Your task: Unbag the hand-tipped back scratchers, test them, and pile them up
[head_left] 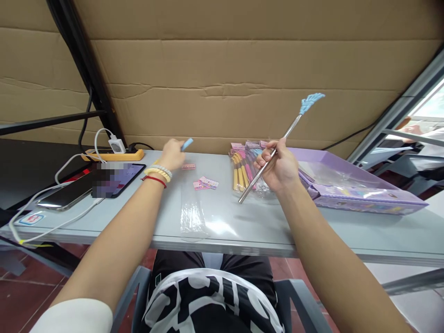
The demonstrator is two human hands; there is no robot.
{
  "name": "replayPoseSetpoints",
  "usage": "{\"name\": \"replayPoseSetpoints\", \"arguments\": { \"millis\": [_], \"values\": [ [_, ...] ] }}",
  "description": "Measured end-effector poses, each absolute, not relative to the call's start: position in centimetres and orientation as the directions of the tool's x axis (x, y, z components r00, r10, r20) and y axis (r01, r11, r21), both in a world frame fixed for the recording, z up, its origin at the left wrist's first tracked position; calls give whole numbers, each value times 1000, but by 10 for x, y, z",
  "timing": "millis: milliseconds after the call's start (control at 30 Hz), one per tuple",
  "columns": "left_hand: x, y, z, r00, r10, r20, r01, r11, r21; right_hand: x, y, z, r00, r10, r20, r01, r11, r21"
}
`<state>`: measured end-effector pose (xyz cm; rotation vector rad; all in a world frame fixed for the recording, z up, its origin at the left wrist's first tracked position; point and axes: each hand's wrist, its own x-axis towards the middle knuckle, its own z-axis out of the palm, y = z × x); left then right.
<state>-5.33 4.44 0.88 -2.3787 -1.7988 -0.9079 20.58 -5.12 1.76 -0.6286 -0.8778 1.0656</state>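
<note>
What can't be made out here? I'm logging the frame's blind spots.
Head view:
- Tablet screen: blurred over.
- Left hand: fist hides most of the small blue piece.
- Cards: print too small.
- Purple box: contents veiled by glare.
- Right hand covers the middle of the metal rod.

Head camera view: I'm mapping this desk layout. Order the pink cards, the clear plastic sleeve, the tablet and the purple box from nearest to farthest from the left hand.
From the left hand:
1. Pink cards, just right of it on the table.
2. Clear plastic sleeve, nearer the table's front edge.
3. Tablet, to its left; too close to the sleeve to rank firmly.
4. Purple box, far right, beyond the right hand.
</note>
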Motion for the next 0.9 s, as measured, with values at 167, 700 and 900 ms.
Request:
{"name": "replayPoseSetpoints", "arguments": {
  "millis": [167,700,900],
  "values": [
    [-106,62,9,-219,925,311,913,82,399,206,-54,19,176,942,286,-441,335,-833],
    [-111,71,-12,-257,944,207,929,182,323,202,-56,18,141,938,317,-333,347,-877],
    [-106,64,-2,-265,925,271,907,143,397,201,-56,18,156,930,333,-302,365,-880]
  ]
}}
